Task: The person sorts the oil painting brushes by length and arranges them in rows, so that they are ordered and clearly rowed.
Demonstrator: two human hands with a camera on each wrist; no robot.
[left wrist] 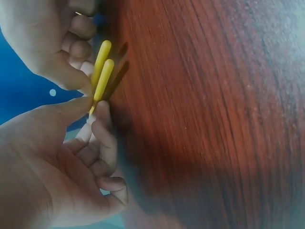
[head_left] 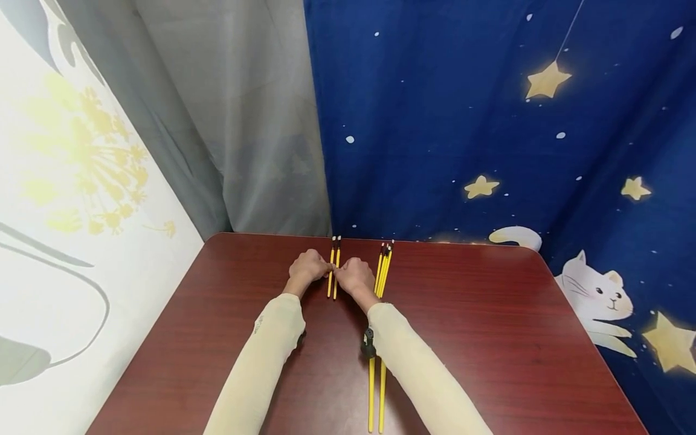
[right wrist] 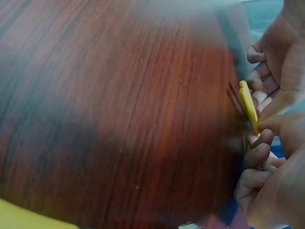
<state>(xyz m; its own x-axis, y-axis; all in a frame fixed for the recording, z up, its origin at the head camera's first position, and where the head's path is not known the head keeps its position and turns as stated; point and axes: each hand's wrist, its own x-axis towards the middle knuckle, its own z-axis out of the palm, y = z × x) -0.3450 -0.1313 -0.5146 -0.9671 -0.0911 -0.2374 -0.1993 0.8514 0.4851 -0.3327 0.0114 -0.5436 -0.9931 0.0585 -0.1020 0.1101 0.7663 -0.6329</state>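
Two thin yellow sticks (head_left: 329, 287) with black-and-white tips lie side by side near the table's far edge, pointing away from me. My left hand (head_left: 309, 266) pinches them from the left, thumb and index finger meeting at the sticks. From the right, my right hand (head_left: 356, 277) pinches them at nearly the same spot, the two thumbs almost touching. In the left wrist view the rounded near ends of the yellow sticks (left wrist: 103, 81) project past the fingers, over the table. The right wrist view has the same yellow ends (right wrist: 248, 101), partly overlapping.
Several longer-looking yellow sticks (head_left: 384, 272) lie to the right, passing beneath my right forearm, their near ends (head_left: 371, 393) toward me. The dark red wooden table (head_left: 489, 326) has rounded far corners. Behind it hang a grey curtain (head_left: 261, 121) and a blue star-patterned curtain (head_left: 424, 121).
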